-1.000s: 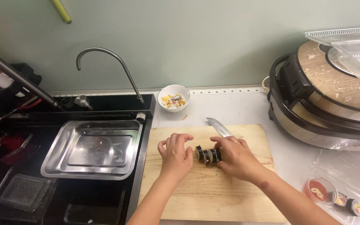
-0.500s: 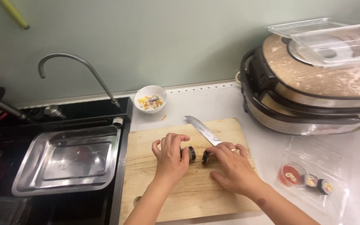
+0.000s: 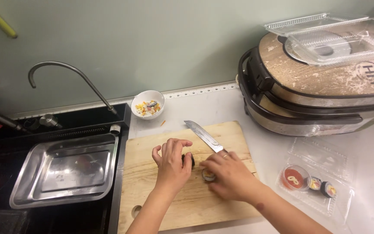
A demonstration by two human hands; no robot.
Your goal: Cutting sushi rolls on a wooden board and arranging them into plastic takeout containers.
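My left hand (image 3: 172,164) rests on the wooden cutting board (image 3: 152,190) with its fingers curled over a dark seaweed roll (image 3: 190,159). My right hand (image 3: 232,177) lies just to its right and grips a kitchen knife (image 3: 204,135), whose blade points away to the upper left. A cut slice of the roll (image 3: 207,175) sits face up under my right fingertips, a small gap apart from the rest of the roll. The knife's handle is hidden under my hand.
A small white bowl of chopped bits (image 3: 147,104) stands behind the board. Left is a black sink with a steel tray (image 3: 63,171) and a curved tap (image 3: 70,73). Right are a large round cooker (image 3: 321,93) with clear lids on top and a clear tray (image 3: 321,182) holding sauce and roll slices.
The roll has gone from one piece between my hands to a slice set apart at the right. The knife blade has swung further up and left. The camera view has shifted.
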